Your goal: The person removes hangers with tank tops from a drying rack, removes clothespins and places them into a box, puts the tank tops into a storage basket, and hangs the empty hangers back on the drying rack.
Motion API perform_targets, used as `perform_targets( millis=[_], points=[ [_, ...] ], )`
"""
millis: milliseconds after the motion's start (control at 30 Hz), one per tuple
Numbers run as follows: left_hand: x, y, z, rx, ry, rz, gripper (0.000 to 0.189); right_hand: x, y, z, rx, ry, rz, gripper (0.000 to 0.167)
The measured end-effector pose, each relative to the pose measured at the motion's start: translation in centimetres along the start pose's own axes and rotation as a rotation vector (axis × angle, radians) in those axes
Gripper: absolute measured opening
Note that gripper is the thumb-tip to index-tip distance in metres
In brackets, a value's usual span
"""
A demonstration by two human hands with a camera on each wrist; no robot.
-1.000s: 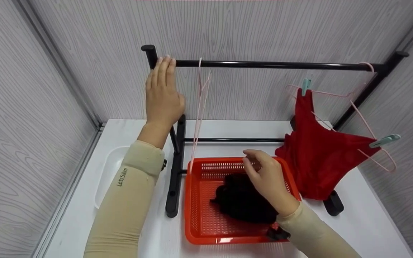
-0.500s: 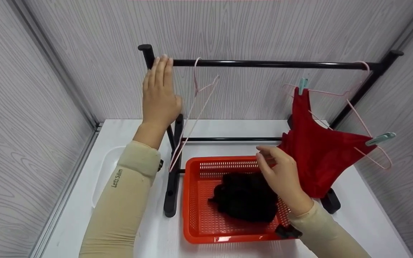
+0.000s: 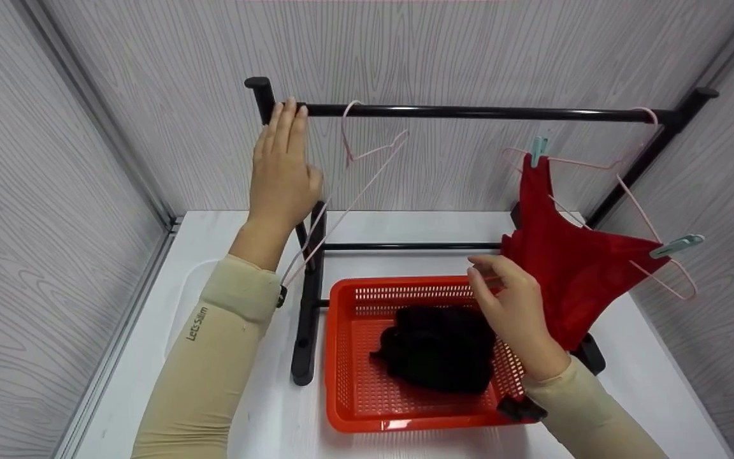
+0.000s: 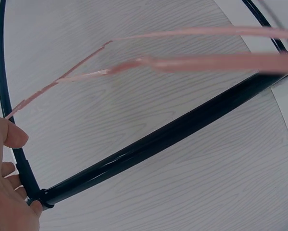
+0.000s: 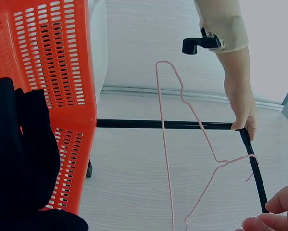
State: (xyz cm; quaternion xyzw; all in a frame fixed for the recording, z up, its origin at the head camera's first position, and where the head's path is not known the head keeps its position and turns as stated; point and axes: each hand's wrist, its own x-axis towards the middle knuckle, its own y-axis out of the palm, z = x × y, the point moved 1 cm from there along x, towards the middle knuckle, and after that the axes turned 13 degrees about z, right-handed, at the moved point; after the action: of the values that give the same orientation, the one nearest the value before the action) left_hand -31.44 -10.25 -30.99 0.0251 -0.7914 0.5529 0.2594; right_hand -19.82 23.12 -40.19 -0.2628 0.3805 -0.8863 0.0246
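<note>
My left hand (image 3: 283, 166) rests on the left corner of a black clothes rack (image 3: 469, 113). Its fingers lie straight along the corner post, tips at the top bar. A bare pink hanger (image 3: 367, 185) hangs from that bar just right of this hand, its lower end overlapping the left wrist in the head view. Over the right side of an orange-red basket (image 3: 341, 357) hovers my right hand (image 3: 512, 306), fingers loosely bent, with nothing in it. Inside the basket lies a bundle of black cloth (image 3: 440, 350).
Pale green clothespins (image 3: 539, 152) fasten a red garment (image 3: 561, 261) to another pink hanger (image 3: 638, 204) at the rack's right end. A white tray (image 3: 192, 287) sits partly behind the left arm. Wood-patterned panels (image 3: 118, 95) enclose the white table (image 3: 265, 408).
The bare hanger has swung round, its lower end moving left toward the left wrist. My right hand has shifted right above the basket. My left hand stays at the corner.
</note>
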Motion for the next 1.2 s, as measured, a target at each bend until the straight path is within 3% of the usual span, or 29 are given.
perform_targets(
  millis=[200, 500, 833, 1200],
  points=[
    [-0.5, -0.2, -0.4, -0.036, 0.025, -0.043, 0.071, 0.2, -0.5, -0.2, -0.006, 0.031, -0.012, 0.02],
    [-1.7, 0.2, -0.9, -0.048, 0.045, -0.035, 0.067, 0.1, -1.1, -0.6, -0.013, 0.006, -0.048, 0.02],
    [-3.0, 1.3, -2.4, -0.074, 0.115, -0.072, 0.061, -0.1, -2.7, -1.4, 0.009, -0.032, -0.114, 0.022],
    [-4.2, 2.9, -4.4, -0.11, 0.182, -0.103, 0.055, -0.1, -4.8, -2.8, -0.016, -0.015, -0.198, 0.023]
  ],
)
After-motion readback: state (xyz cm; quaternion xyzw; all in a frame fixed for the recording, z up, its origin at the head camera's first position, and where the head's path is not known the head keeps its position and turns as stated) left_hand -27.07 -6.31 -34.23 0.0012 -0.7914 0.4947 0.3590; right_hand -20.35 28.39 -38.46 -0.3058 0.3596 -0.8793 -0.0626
